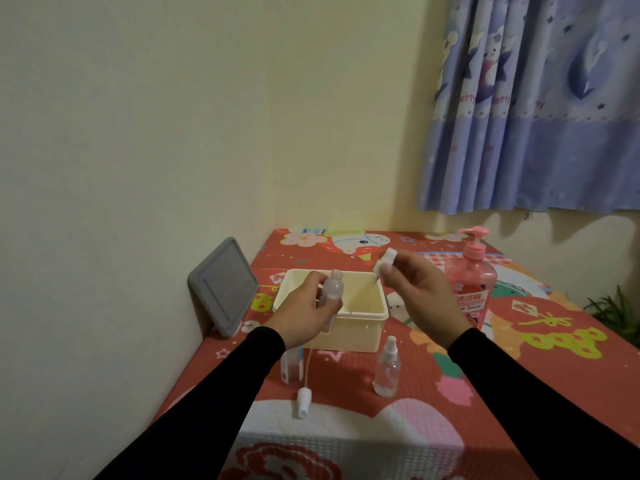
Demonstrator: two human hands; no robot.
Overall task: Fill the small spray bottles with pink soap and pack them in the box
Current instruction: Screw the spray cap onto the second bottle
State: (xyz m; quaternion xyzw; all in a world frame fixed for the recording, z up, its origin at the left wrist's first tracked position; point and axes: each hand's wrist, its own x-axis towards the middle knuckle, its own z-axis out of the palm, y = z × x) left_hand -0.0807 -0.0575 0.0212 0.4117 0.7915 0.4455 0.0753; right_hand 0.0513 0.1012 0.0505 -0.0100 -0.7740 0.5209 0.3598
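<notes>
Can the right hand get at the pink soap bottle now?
Probably not at once: the right hand pinches a spray cap, so it is occupied. The path itself looks free: the soap bottle stands just right of that hand on the table, with nothing between.

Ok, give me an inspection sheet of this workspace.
Surface: table under a red cartoon-print cover.
Job's things: cream box open; pink soap bottle upright right of it; capped spray bottle standing in front of the box; loose spray head lying on the cover, its tube running up toward another bottle partly hidden by the left arm.
Clutter: grey lid leaning on the wall.
Grippers: left hand grips an uncapped bottle over the box; right hand pinches its spray head.
Cables: nothing seen.
Surroundings: cream wall, blue curtain, plant at right.
</notes>
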